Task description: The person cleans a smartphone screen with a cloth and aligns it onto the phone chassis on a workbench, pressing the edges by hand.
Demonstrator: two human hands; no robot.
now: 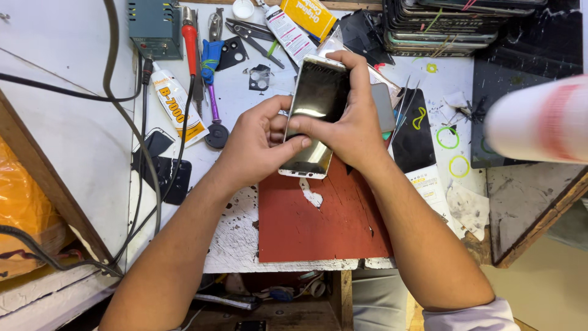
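**Phone held above the mat, both hands on it**

While I watched through the head camera, both hands were closed on the phone (313, 116): the left hand (254, 144) clamped its left edge with the thumb lying across the lower glass, and the right hand (355, 122) wrapped the right edge, fingers curled over the top corner. The phone sat just above the far edge of the red mat (318, 214), roughly mid-bench, apparently lifted clear of it, though the view did not let me tell whether the bottom end touched.

The main risk, as I judged it, was a slip. The glass looked glossy and the hold was by the edges and a thumb, so a sideways twist could have sent the phone onto the chipped white bench (236, 242) or the mat. Hard thumb pressure on the lower screen might also have cracked or lifted the panel. The clutter just beyond, scissors (254, 34), a glue tube (174, 101) and the black scraper (214, 132) to the left, left little room to set it down, and the thin wires (401, 104) by the right hand could have snagged.

The phone's long axis ran near to far, tilted slightly so the top end leaned right. The white bottom end pointed toward me, the top away, screen facing up.
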